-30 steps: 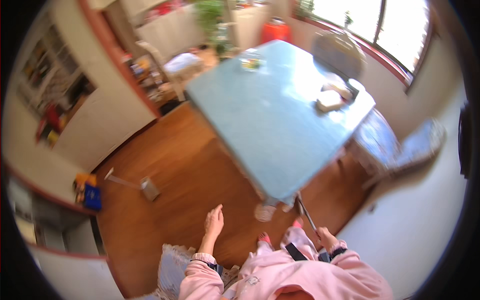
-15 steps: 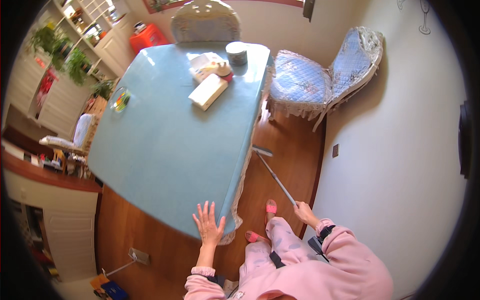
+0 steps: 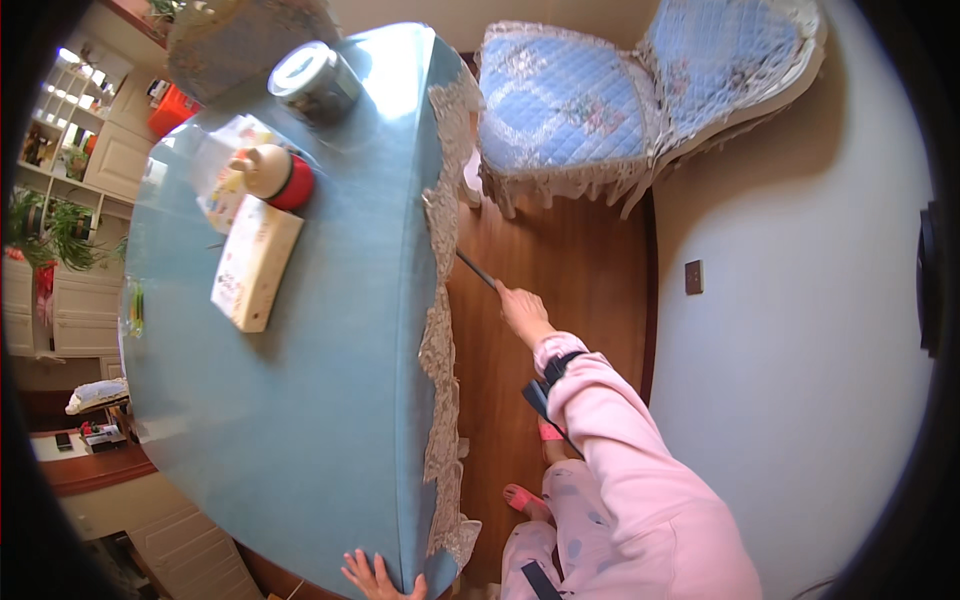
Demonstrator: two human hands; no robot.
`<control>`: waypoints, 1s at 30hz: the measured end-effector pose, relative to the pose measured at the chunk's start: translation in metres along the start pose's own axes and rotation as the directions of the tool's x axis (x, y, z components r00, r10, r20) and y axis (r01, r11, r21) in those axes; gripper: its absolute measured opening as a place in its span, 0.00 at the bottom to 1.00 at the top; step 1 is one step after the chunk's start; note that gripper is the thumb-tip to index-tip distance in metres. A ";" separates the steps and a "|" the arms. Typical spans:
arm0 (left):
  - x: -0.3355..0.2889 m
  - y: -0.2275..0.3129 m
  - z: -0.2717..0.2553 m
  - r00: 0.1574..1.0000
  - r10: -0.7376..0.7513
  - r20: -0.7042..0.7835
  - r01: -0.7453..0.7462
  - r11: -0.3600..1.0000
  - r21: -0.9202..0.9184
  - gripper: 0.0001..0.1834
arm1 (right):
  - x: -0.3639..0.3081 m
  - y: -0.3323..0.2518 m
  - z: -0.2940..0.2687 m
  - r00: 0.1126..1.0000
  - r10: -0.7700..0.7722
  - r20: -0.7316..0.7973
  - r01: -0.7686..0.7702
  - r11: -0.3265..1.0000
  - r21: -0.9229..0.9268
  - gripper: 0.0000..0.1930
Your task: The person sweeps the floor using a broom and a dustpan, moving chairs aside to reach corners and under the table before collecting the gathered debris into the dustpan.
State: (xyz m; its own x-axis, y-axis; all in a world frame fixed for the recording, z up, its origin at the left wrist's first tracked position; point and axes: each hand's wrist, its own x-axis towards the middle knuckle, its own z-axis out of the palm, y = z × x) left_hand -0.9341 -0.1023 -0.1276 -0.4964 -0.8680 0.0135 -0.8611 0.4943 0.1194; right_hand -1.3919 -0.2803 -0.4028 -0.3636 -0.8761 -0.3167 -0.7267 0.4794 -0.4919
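Note:
My right hand [image 3: 525,312] is closed around the grey handle of a mop [image 3: 476,268], arm stretched forward beside the table. The handle slants left and disappears under the table's lace edging [image 3: 440,350], so the mop's head is hidden. On the near corner of the table, with its blue-green cover [image 3: 310,420], rests my left hand [image 3: 380,580], fingers spread and holding nothing. The lower part of that hand is cut off by the frame's bottom edge.
A blue quilted chair [image 3: 565,105] stands ahead by the white wall [image 3: 780,350]. On the table are a tissue box [image 3: 255,262], a red-and-cream container [image 3: 275,175] and a lidded round tin [image 3: 315,82]. Wooden floor [image 3: 590,270] runs between table and wall.
I have moved forward along the table. My right hand has reached ahead and the mop's head has gone under the table. My left hand stays at the table's near corner, now lower in view.

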 end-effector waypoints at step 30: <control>0.001 0.000 0.001 0.998 -0.035 0.052 0.036 0.999 -0.014 0.41 | -0.193 0.097 -0.044 0.988 0.068 -0.136 -0.077 0.995 -0.064 0.23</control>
State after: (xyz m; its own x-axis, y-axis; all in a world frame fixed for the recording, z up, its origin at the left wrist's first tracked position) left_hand -0.9346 -0.1028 -0.1289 -0.4708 -0.8812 -0.0424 -0.8768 0.4621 0.1333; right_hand -1.4176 -0.0669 -0.3537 -0.4879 -0.8404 -0.2360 -0.7322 0.5412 -0.4135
